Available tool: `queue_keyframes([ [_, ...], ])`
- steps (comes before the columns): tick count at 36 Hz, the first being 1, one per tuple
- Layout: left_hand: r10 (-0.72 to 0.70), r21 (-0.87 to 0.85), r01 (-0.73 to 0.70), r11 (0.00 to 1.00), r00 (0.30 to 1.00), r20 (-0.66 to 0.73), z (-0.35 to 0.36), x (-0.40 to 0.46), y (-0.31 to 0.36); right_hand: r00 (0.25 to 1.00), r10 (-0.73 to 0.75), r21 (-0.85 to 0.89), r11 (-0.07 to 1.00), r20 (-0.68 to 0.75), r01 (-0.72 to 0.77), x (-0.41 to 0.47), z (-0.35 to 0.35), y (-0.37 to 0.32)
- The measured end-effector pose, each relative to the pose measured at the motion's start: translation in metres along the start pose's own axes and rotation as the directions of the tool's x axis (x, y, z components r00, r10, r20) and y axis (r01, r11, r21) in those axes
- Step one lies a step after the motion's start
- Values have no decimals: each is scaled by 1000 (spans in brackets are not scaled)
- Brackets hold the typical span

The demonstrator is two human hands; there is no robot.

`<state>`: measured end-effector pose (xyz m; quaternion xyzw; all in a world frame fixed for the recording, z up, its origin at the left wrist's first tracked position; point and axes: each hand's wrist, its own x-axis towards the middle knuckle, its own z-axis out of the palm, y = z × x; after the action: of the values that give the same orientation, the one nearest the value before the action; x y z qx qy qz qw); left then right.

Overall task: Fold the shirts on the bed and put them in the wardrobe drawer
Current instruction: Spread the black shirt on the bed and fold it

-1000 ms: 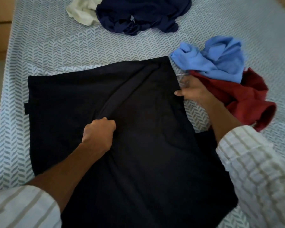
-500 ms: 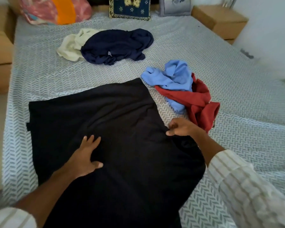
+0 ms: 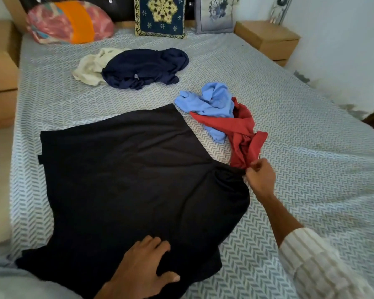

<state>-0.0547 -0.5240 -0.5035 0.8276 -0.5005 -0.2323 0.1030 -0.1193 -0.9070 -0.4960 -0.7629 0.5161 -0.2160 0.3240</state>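
Bed [image 3: 289, 126] carrying black shirt [image 3: 127, 180] | I'm flattening: left hand [image 3: 143, 270] fingers spread, pressing its near hem; right hand [image 3: 260, 176] pinching its right sleeve | next: folding sleeve inward.

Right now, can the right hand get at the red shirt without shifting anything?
Probably yes. The right hand pinches the black shirt edge right beside the red shirt; nothing lies between them, but it must first release.

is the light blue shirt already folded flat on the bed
No, the light blue shirt lies crumpled in a heap, tangled with the red shirt on the bed.
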Motion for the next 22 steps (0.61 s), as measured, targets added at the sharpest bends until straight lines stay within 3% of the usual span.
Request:
queue_keyframes([
  [2, -2, 43, -3, 999, 995, 104, -1, 1, 7, 983, 136, -112, 986, 124, -122, -8, 2, 13],
  [4, 14, 73, -27, 997, 985, 171, -2, 0, 13, 963, 162, -181, 976, 214, -124, -14, 7, 22],
  [8, 46, 150, -78, 986, 977, 208, 6, -3, 20, 957, 209, -200, 965, 201, -169, -18, 17, 25],
  [13, 77, 152, -109, 982, 976, 204, 10, -9, 35, 944, 315, 64, 945, 97, -322, -17, 5, 25],
  [17, 134, 27, -144, 989, 965, 226, 13, -12, 41, 903, 430, 235, 878, -2, -417, -19, -12, 44],
  [22, 109, -56, -96, 994, 942, 318, 12, -16, 43, 805, 561, 305, 745, 194, -593, -29, -14, 65],
])
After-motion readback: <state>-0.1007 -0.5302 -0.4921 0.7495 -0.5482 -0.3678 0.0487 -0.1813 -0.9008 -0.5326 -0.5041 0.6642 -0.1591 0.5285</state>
